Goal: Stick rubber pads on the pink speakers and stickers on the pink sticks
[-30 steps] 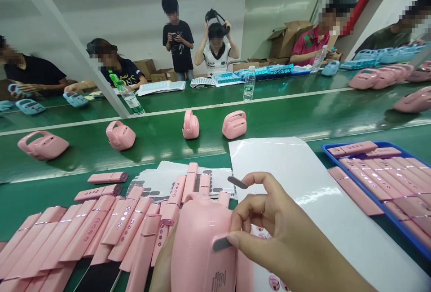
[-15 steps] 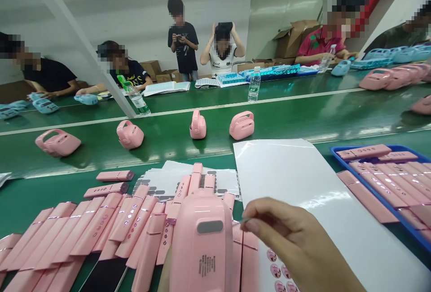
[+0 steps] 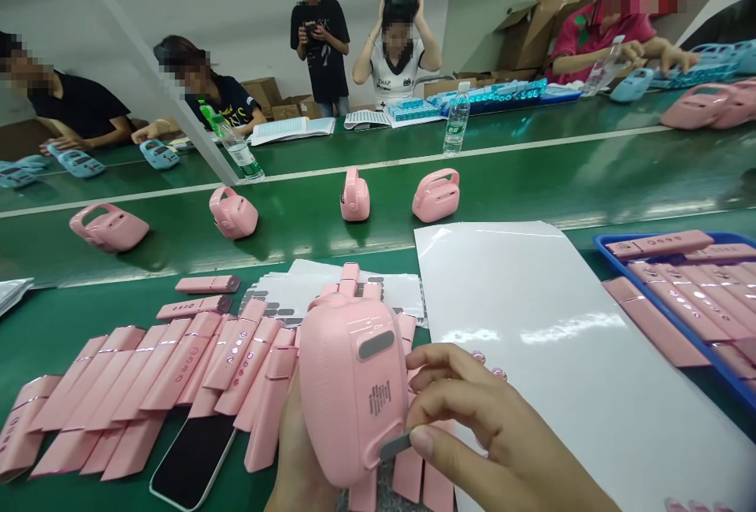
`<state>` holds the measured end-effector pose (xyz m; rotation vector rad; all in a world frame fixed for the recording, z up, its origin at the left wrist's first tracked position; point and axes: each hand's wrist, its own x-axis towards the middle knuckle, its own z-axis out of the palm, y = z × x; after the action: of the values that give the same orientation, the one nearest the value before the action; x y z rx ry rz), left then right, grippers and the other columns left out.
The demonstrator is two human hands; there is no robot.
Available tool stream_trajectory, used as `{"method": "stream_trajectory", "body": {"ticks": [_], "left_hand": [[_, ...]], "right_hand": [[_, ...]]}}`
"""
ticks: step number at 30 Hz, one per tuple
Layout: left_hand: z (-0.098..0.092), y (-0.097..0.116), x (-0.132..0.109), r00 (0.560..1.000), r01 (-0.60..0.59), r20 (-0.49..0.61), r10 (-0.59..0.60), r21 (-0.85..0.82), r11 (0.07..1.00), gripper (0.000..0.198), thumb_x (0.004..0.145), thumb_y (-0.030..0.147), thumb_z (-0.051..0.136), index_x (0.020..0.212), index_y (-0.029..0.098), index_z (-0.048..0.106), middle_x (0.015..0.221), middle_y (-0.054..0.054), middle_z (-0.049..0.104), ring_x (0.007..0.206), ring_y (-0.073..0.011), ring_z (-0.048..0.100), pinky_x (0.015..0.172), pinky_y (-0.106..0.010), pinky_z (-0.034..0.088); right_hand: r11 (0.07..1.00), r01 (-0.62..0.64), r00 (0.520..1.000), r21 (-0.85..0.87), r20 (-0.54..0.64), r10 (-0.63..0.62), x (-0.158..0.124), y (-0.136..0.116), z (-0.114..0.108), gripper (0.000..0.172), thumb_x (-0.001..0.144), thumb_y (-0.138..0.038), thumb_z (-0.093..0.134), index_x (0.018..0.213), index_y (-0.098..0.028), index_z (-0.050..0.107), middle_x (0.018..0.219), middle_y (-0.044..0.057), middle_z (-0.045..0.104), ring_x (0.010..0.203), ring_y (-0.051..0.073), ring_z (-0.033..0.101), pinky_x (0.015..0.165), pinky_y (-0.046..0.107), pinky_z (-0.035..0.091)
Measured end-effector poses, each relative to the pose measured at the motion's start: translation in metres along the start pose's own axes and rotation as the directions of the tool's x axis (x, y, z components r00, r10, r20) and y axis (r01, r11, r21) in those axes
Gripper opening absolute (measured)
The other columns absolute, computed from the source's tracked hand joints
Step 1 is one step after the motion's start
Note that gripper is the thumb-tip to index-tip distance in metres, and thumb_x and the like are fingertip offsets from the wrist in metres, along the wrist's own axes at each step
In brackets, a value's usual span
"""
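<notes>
A rounded pink device point(image 3: 348, 386) is held up near the bottom centre, its underside with small printed text facing the camera. My left hand point(image 3: 300, 449) grips it from the left and below, fingers mostly hidden behind it. One grey oval pad point(image 3: 376, 345) lies flat near the device's upper end. My right hand point(image 3: 472, 425) pinches a second grey pad point(image 3: 395, 446) between thumb and finger at the lower end, where the pad touches the device.
Many pink panels point(image 3: 177, 362) and a phone point(image 3: 194, 461) lie left. A white sheet point(image 3: 531, 323) and a blue tray point(image 3: 650, 291) of panels are right. Pink devices point(image 3: 437, 195) stand on the green belt; several people sit or stand beyond.
The device has turned and tilted, showing more of its left side and lower end. My right hand has moved down with the grey pad to the device's lower end.
</notes>
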<state>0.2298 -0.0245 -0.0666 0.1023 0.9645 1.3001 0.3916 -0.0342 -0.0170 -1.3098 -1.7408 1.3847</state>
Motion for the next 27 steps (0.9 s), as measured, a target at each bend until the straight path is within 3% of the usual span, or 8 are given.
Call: {"method": "stream_trajectory", "body": {"ticks": [3,6,12,15,18,22,27], "left_hand": [[0.001,0.000,0.000,0.995,-0.012,-0.097,0.013,0.011,1.000,0.030,0.072,0.044,0.066,0.052,0.022,0.059,0.043,-0.002,0.050,0.078,-0.0287,0.061,0.074,-0.043,0.052],[0.001,0.000,0.000,0.983,-0.003,-0.182,0.005,0.014,1.000,0.036,0.072,0.043,0.065,0.046,0.020,0.054,0.041,-0.003,0.049,0.075,-0.0285,0.060,0.074,-0.043,0.052],[-0.002,-0.001,-0.002,1.000,-0.011,0.001,0.012,-0.100,0.995,0.027,0.076,0.042,0.062,0.061,0.019,0.063,0.045,-0.002,0.054,0.080,-0.0274,0.061,0.074,-0.039,0.053],[-0.004,0.000,-0.002,0.999,-0.025,0.043,0.029,-0.083,0.996,0.030,0.078,0.041,0.059,0.062,0.017,0.063,0.062,-0.004,0.064,0.081,-0.0264,0.061,0.072,-0.037,0.053],[-0.003,0.000,-0.002,0.995,-0.040,0.093,0.045,-0.047,0.998,0.029,0.077,0.044,0.058,0.074,0.017,0.067,0.072,-0.006,0.066,0.083,-0.0280,0.061,0.070,-0.038,0.053],[0.002,0.002,-0.005,0.998,-0.064,0.020,0.064,-0.008,0.998,0.034,0.075,0.044,0.060,0.098,0.020,0.067,0.071,-0.005,0.066,0.083,-0.0296,0.061,0.070,-0.039,0.054],[0.006,0.001,-0.005,0.996,-0.082,-0.033,0.083,0.032,0.996,0.042,0.075,0.047,0.059,0.107,0.020,0.065,0.073,-0.005,0.066,0.084,-0.0302,0.062,0.071,-0.041,0.054]], "right_hand": [[0.999,-0.018,1.000,0.028,0.020,0.018,-0.001,0.000,0.001,0.015,0.078,-0.017,0.060,0.073,-0.025,0.071,0.107,0.004,0.058,0.120,0.023,0.044,0.096,0.033,0.043],[0.999,-0.033,0.999,0.023,0.021,0.033,-0.002,0.002,0.001,0.014,0.077,-0.016,0.060,0.072,-0.024,0.069,0.109,0.004,0.057,0.119,0.023,0.044,0.095,0.033,0.042],[0.999,-0.028,1.000,-0.040,0.004,0.029,-0.001,0.001,0.002,0.013,0.075,-0.015,0.060,0.068,-0.024,0.067,0.110,0.004,0.056,0.116,0.022,0.048,0.092,0.031,0.045],[0.997,-0.035,0.999,-0.071,-0.016,0.034,0.001,-0.001,0.003,0.012,0.075,-0.017,0.061,0.069,-0.025,0.068,0.113,0.004,0.056,0.116,0.024,0.049,0.092,0.033,0.045],[0.996,-0.022,1.000,-0.092,-0.018,0.021,0.003,-0.001,0.003,0.012,0.074,-0.017,0.061,0.070,-0.025,0.068,0.112,0.006,0.057,0.118,0.026,0.049,0.090,0.034,0.046],[0.992,0.010,0.999,-0.122,-0.049,-0.016,0.003,-0.001,0.005,0.013,0.072,-0.013,0.059,0.070,-0.024,0.067,0.111,0.005,0.059,0.116,0.024,0.051,0.090,0.032,0.047],[0.989,0.039,0.995,-0.144,-0.088,-0.052,0.002,-0.001,0.007,0.014,0.072,-0.011,0.057,0.068,-0.023,0.064,0.109,0.005,0.059,0.110,0.023,0.056,0.088,0.031,0.048]]}}
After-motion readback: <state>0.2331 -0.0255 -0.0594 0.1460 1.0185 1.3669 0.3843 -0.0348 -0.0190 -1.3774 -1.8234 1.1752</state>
